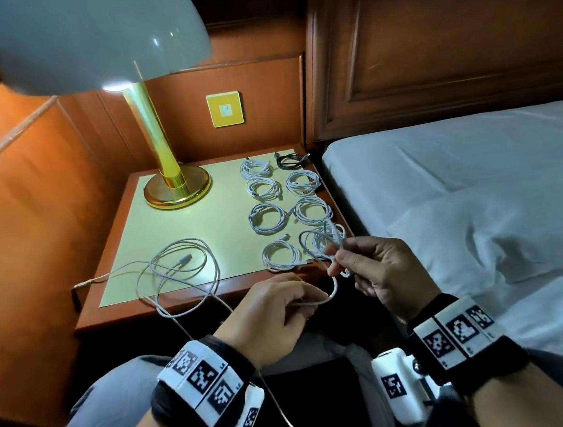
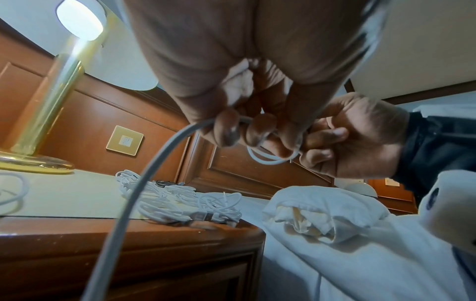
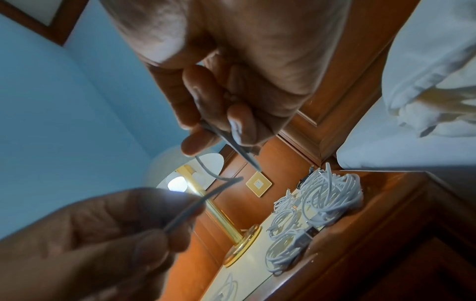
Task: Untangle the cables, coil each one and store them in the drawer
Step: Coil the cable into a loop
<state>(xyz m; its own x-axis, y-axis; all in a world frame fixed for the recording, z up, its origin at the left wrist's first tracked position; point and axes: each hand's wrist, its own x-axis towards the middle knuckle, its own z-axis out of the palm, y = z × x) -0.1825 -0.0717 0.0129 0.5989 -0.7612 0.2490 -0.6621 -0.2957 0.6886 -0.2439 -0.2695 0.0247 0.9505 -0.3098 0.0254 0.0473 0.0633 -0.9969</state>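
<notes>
The left hand (image 1: 269, 314) is hovering nearest, just in front of the nightstand edge, its fingers curling round a white cable (image 1: 316, 302) and pinching it between thumb and fingertips; the right hand (image 1: 378, 269) is sitting just beside it, slightly higher, pinching a few small loops of that same cable between thumb and forefinger, the other fingers curling loosely. From the left hand the cable is running back over the front edge of the surface (image 1: 178, 230), where its loose length (image 1: 178, 268) is lying in wide, uncoiled loops on the left half, one plug end showing inside them. On the right half, seven white coiled cables (image 1: 268, 216) are lying in two rows, close together but apart, and a black coiled cable (image 1: 290, 160) is sitting at the far right corner. A brass lamp (image 1: 176, 185) is standing at the back left, lit. The bed (image 1: 475, 174) is lying just beside the surface on the right. I cannot tell where the drawer is
</notes>
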